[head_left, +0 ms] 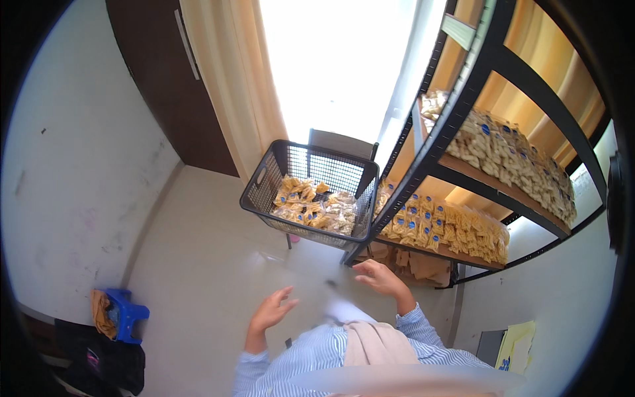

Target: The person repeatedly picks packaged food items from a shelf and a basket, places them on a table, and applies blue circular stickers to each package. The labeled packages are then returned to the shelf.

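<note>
My left hand [273, 308] hangs in the air over the tiled floor, fingers apart and nothing in it. To the right, my right hand [381, 278] is also free, its fingers spread, just in front of the metal shelf rack's lower corner. Beyond both hands a black plastic basket [258, 214] rests on a chair [342, 143]. Inside it lie several clear bags of yellow snacks [297, 201] with blue round stickers, and paler bags [341, 212] on the right side. Neither hand touches the basket.
A black metal rack [425, 166] at right holds rows of bagged yellow snacks [456, 221] and bagged white snacks [511, 154]. Cardboard [421, 266] lies beneath. A blue plastic stool [130, 312] and a black bag [109, 364] are at left. A dark door [168, 84] stands behind.
</note>
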Tool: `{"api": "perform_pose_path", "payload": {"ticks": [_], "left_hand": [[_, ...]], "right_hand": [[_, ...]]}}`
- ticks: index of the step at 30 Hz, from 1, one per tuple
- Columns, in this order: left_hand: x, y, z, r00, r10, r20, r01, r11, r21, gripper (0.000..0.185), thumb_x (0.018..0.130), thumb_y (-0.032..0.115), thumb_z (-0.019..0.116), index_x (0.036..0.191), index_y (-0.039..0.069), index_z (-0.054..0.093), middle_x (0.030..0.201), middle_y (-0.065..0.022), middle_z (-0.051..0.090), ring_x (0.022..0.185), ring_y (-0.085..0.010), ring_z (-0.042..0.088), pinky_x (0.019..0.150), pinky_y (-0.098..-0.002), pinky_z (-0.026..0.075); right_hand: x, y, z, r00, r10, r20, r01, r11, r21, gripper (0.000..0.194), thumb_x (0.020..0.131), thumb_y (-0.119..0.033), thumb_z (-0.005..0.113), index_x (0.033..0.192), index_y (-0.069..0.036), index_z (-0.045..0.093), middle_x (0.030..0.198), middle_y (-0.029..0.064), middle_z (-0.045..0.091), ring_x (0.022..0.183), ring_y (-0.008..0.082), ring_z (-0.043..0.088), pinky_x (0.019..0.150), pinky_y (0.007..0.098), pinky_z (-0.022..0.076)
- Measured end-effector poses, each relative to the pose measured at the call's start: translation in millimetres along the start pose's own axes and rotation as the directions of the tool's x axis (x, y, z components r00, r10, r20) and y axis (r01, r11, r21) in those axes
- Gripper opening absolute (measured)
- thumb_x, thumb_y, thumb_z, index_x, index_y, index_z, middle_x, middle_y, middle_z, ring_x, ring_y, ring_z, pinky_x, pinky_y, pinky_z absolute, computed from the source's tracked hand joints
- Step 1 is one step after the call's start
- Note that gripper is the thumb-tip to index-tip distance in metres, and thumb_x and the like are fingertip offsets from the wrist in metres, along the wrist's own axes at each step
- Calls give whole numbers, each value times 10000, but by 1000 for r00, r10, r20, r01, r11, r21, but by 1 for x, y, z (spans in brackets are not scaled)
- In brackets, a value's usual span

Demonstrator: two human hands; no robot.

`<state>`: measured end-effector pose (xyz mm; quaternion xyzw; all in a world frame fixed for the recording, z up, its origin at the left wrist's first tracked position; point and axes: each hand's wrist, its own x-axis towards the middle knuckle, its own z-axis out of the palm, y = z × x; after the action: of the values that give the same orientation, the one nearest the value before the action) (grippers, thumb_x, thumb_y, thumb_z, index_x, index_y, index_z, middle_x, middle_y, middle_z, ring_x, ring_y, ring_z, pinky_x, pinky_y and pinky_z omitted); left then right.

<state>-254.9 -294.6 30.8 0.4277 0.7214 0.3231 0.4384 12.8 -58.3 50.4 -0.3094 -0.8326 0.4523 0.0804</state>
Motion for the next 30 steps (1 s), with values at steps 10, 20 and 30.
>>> {"api": "perform_pose_path", "payload": {"ticks": [10, 20, 30], "left_hand": [[97, -22, -54, 997, -77, -19, 72, 978, -195, 500, 933, 289, 640, 1342, 26, 521, 1300, -176, 589, 1199, -287, 572, 1002, -379, 457], [348, -67, -142, 977, -136, -166, 130, 991, -45, 422, 897, 230, 659, 1248, 8, 587, 1186, -174, 646, 1075, -269, 637, 928, -366, 496], [527, -206, -114, 867, -494, -68, 484, 801, 351, 530, 839, 260, 672, 1280, 1, 533, 1275, -235, 544, 1177, -382, 536, 994, -461, 437]], "right_hand": [[199, 57, 35, 989, 78, 122, -82, 996, 21, 346, 878, -214, 685, 1152, -9, 637, 1097, 191, 622, 991, 303, 645, 859, 386, 506], [346, 123, 64, 932, 285, 225, -275, 958, -77, 370, 864, -219, 673, 1161, -2, 638, 1107, 182, 674, 993, 304, 667, 845, 386, 526], [364, 210, 94, 823, 534, 192, -520, 846, -120, 355, 842, -173, 667, 1141, 16, 637, 1069, 187, 677, 972, 305, 670, 851, 382, 524]]}}
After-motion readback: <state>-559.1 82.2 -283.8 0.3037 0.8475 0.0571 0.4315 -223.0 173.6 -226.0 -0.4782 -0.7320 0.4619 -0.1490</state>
